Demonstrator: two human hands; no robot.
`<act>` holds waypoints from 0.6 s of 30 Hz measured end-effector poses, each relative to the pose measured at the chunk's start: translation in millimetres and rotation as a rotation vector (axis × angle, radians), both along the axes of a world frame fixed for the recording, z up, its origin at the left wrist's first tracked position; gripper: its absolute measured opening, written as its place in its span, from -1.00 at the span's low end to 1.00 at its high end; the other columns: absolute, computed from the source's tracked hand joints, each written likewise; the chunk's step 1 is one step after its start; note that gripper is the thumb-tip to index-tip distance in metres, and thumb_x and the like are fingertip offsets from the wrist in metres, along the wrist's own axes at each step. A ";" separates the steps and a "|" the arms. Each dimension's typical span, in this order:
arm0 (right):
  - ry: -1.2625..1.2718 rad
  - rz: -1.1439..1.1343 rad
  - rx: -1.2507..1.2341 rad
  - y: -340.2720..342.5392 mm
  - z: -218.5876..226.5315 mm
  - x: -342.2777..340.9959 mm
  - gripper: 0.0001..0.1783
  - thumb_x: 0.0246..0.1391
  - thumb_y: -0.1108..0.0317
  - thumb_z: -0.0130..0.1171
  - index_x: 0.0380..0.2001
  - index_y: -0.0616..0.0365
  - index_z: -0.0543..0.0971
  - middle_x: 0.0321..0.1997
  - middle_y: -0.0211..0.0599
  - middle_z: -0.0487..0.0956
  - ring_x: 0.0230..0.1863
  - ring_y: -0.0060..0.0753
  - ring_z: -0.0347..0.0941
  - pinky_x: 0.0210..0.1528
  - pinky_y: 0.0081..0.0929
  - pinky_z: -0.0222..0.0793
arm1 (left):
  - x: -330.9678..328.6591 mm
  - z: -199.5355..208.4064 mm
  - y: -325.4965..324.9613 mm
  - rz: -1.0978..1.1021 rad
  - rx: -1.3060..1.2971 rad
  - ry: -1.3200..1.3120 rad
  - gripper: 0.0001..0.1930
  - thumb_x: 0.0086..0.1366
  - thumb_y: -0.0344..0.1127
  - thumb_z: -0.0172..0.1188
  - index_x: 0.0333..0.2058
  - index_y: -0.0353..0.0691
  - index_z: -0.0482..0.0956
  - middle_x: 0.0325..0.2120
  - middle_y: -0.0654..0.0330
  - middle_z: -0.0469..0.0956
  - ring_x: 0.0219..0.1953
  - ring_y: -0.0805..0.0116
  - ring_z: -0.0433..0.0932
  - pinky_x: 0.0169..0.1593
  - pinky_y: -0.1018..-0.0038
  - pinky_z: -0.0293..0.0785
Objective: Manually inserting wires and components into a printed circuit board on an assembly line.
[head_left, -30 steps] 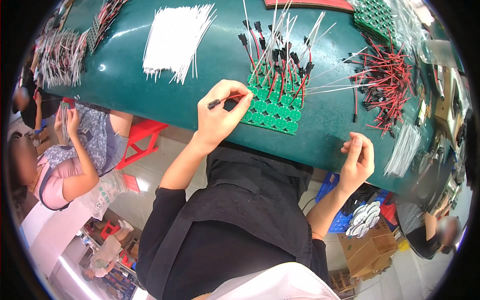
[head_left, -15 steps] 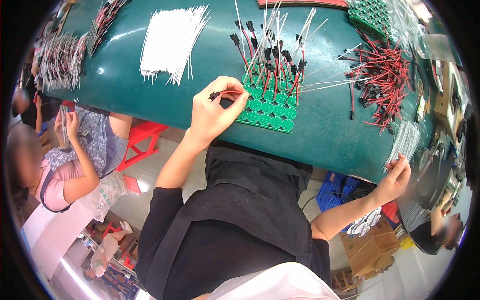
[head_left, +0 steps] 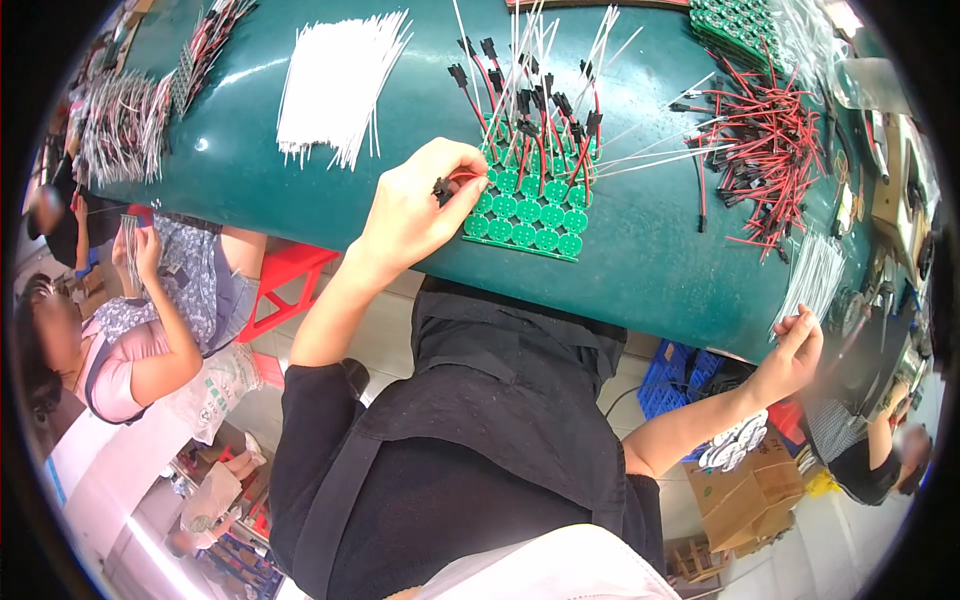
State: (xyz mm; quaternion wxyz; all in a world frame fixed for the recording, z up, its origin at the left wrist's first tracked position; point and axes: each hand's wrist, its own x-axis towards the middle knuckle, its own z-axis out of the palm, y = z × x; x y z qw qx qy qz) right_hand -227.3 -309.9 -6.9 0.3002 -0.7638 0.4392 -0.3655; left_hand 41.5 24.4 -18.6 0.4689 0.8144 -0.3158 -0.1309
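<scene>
My left hand [head_left: 425, 205] pinches a red and black connector lead, its black plug [head_left: 443, 191] sticking out on the palm side. Its fingertips are at the left edge of a green circuit board panel [head_left: 525, 222] made of round boards. Several red and black leads with black plugs [head_left: 523, 100] and thin white wires [head_left: 606, 40] stand up from the panel's far rows. At the table's right edge my right hand [head_left: 790, 355] has its fingers curled together beside a bundle of thin grey-white wires [head_left: 812, 278]; whether it grips one I cannot make out.
A pile of red and black leads [head_left: 765, 150] lies right of the panel, and a stack of white wires [head_left: 335, 88] to its left. More green panels [head_left: 735, 30] are stacked at the far right. Other people sit along the green table [head_left: 250, 195]; a red stool [head_left: 290, 285] stands at left.
My left hand has shifted slightly left and away from me, still pinching the lead. The panel sits a little further left in the picture. My right hand has hardly moved.
</scene>
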 end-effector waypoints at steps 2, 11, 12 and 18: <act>-0.002 -0.001 0.009 0.8 0.0 1.6 -0.77 0.31 0.34 0.09 -0.22 0.32 0.61 -0.47 -0.41 0.53 -0.51 -0.70 0.34 -0.41 -0.71 0.31 | 3.6 -0.7 -0.6 -0.062 0.039 -0.209 -0.84 0.15 -0.56 0.25 -0.29 -0.24 0.51 -0.40 0.15 0.54 -0.40 0.31 0.61 -0.34 0.49 0.54; 0.018 -0.016 -0.003 -3.0 1.2 -4.6 -0.76 0.31 0.32 0.09 -0.21 0.31 0.61 -0.48 -0.42 0.53 -0.52 -0.70 0.35 -0.43 -0.72 0.29 | 1.4 2.4 2.3 -0.133 0.110 -0.322 -0.81 0.10 -0.59 0.19 -0.29 -0.23 0.48 -0.42 0.14 0.51 -0.41 0.15 0.56 -0.32 0.36 0.49; 0.019 -0.022 0.000 -5.7 1.7 -7.4 -0.76 0.31 0.32 0.09 -0.21 0.30 0.61 -0.48 -0.42 0.53 -0.52 -0.70 0.35 -0.44 -0.72 0.29 | 1.6 2.6 2.2 -0.134 0.110 -0.322 -0.81 0.10 -0.59 0.19 -0.29 -0.23 0.48 -0.42 0.14 0.51 -0.41 0.15 0.56 -0.32 0.36 0.49; 0.028 -0.066 -0.020 -14.8 4.2 -18.0 -0.75 0.31 0.31 0.09 -0.20 0.30 0.62 -0.47 -0.41 0.55 -0.51 -0.70 0.38 -0.45 -0.73 0.27 | 8.0 8.6 1.1 -0.162 0.141 -0.233 -0.86 0.19 -0.53 0.24 -0.26 -0.29 0.51 -0.36 0.12 0.54 -0.35 0.26 0.59 -0.27 0.45 0.53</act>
